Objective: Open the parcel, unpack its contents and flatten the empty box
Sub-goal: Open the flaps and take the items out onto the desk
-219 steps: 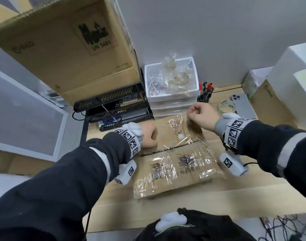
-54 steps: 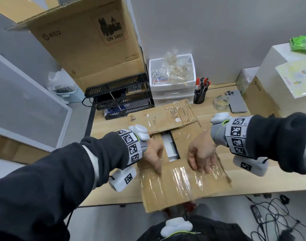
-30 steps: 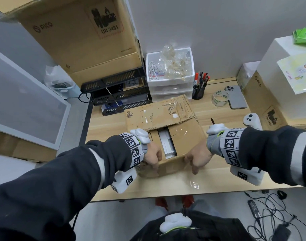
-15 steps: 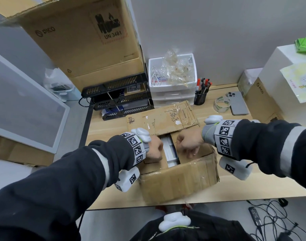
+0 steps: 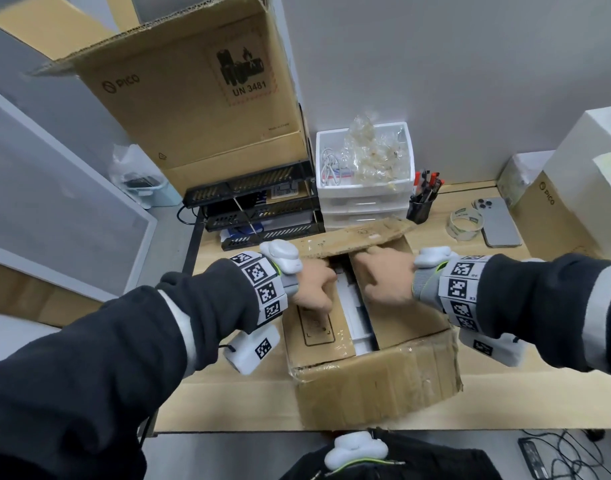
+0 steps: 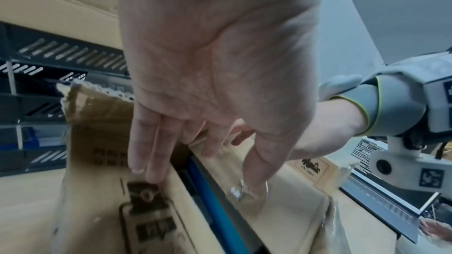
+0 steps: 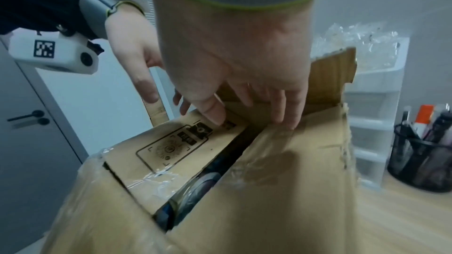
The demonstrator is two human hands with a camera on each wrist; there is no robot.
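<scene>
Now: parcel [image 5: 373, 386] sits at near edge of surface [image 5: 248, 400], inner flaps half shut over contents [image 5: 352, 306]. We spread flaps outward evenly. Left hand [image 5: 312, 289] and right hand [image 5: 383, 278] both flat-fingered on flaps, gripping nothing.

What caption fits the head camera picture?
Both hands, left hand and right hand, part the inner flaps of the cardboard parcel on the desk.

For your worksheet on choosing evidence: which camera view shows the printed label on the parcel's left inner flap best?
The right wrist view: the printed label lies whole and fairly sharp on the left inner flap. In the head view it is small, with the left hand covering its top. In the left wrist view it is close but blurred and cut off.
</scene>
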